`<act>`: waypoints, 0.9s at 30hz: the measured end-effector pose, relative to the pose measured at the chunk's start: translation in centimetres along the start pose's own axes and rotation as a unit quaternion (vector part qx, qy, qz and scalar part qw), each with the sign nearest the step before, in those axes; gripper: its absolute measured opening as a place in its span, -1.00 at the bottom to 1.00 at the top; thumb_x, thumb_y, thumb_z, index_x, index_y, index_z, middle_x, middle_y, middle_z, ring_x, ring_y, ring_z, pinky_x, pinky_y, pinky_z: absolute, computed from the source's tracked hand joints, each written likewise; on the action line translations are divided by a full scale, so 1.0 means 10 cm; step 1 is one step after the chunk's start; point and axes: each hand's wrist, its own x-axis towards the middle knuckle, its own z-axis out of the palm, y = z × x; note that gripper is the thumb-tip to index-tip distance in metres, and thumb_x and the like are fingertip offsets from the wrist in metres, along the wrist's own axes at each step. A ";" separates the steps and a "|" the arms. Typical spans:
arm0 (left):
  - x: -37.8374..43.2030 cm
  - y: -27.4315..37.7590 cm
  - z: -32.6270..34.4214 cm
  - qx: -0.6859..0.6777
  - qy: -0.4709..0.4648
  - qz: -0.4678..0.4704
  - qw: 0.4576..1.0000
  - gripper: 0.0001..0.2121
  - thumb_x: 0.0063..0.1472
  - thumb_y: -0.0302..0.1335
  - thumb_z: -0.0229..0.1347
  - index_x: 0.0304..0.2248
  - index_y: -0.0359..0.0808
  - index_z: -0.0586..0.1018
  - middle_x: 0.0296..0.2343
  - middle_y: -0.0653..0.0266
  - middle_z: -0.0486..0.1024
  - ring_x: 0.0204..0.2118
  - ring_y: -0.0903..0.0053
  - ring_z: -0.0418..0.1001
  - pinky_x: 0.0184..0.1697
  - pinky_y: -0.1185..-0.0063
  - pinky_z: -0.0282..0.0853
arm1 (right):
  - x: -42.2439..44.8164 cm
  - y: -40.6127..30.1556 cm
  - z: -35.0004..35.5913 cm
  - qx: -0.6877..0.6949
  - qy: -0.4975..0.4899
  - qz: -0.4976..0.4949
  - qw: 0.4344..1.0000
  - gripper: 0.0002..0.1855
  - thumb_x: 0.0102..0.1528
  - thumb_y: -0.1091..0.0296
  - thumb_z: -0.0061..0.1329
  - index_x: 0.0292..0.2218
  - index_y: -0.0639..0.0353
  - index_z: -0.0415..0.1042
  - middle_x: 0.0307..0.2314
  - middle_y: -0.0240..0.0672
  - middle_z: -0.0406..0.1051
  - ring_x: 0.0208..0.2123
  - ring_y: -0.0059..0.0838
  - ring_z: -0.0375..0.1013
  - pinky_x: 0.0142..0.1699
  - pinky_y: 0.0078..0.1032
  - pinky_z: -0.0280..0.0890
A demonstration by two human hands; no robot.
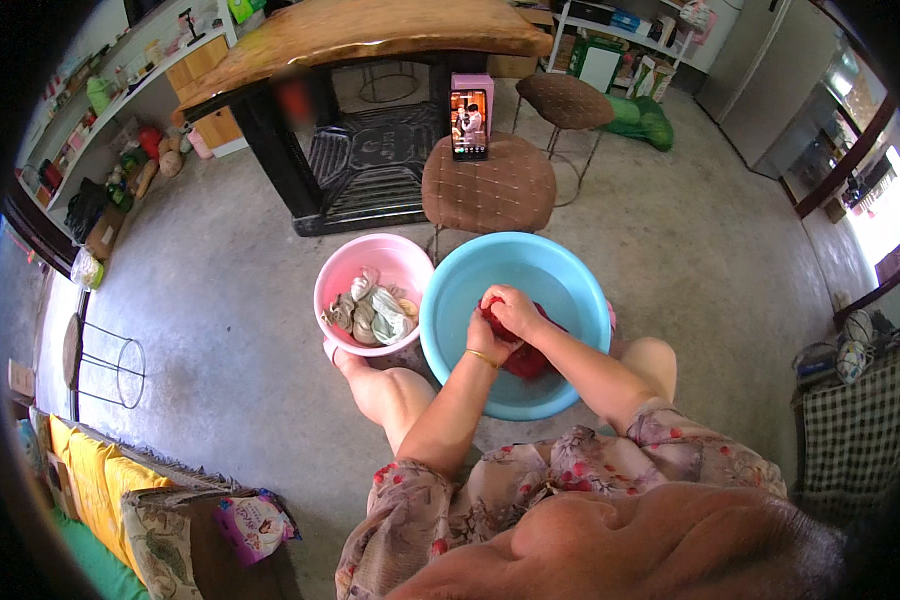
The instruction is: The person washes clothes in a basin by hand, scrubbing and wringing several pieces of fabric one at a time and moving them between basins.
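Note:
A large blue plastic basin with water stands on the floor between my legs. Both my hands are over it, close together on a dark red cloth, part of which hangs down into the water. My left hand, with a yellow bangle at the wrist, cups the cloth from the left and below. From the upper right my right hand grips a bunched part of it. Touching or close beside the basin on the left is a smaller pink plastic basin, holding several wrung, twisted pale and grey-brown cloths.
Beyond the basins stands a brown padded stool with a propped smartphone on it. Behind are a wooden-topped table and a second stool. A sofa is at the lower left, a checked cloth at the right.

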 end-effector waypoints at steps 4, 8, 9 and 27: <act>0.03 0.02 0.01 -0.126 -0.148 -0.047 0.980 -0.57 0.11 0.01 -0.45 -0.41 -0.09 0.34 -0.37 0.34 0.36 -0.30 0.41 0.33 -0.31 0.45 0.31 | -0.13 -0.51 -0.07 -0.049 -0.002 -0.072 0.996 -0.92 -0.14 0.47 -0.25 -0.55 0.19 0.30 -0.57 -0.16 0.35 -0.48 -0.16 0.35 -0.37 -0.35 0.24; 0.17 0.07 -0.14 0.158 0.005 0.155 0.975 -0.86 0.05 -0.40 -0.13 -0.52 -0.29 0.37 -0.53 0.32 0.35 -0.45 0.61 0.32 -0.43 0.67 0.26 | -0.35 -0.71 -0.16 -0.104 -0.013 -0.107 0.989 -0.94 -0.13 0.43 -0.21 -0.51 0.14 0.28 -0.56 -0.19 0.33 -0.48 -0.13 0.33 -0.37 -0.32 0.25; 0.25 0.02 -0.18 0.110 0.012 0.148 0.983 -0.85 0.06 -0.38 -0.14 -0.51 -0.26 0.37 -0.52 0.33 0.34 -0.42 0.60 0.31 -0.39 0.66 0.25 | -0.40 -0.75 -0.17 -0.106 -0.011 -0.107 0.989 -0.94 -0.13 0.43 -0.21 -0.51 0.14 0.28 -0.56 -0.19 0.33 -0.48 -0.13 0.33 -0.37 -0.32 0.25; 0.21 -0.02 -0.07 -0.020 0.026 0.153 0.988 -0.79 0.10 -0.39 -0.11 -0.29 -0.30 0.39 -0.35 0.22 0.43 -0.28 0.36 0.37 -0.14 0.44 0.25 | -0.07 -0.06 -0.23 -0.365 0.012 0.146 0.919 -0.76 -0.05 0.38 -0.24 -0.28 0.18 0.23 -0.28 -0.03 0.31 -0.22 -0.07 0.29 -0.19 -0.22 0.20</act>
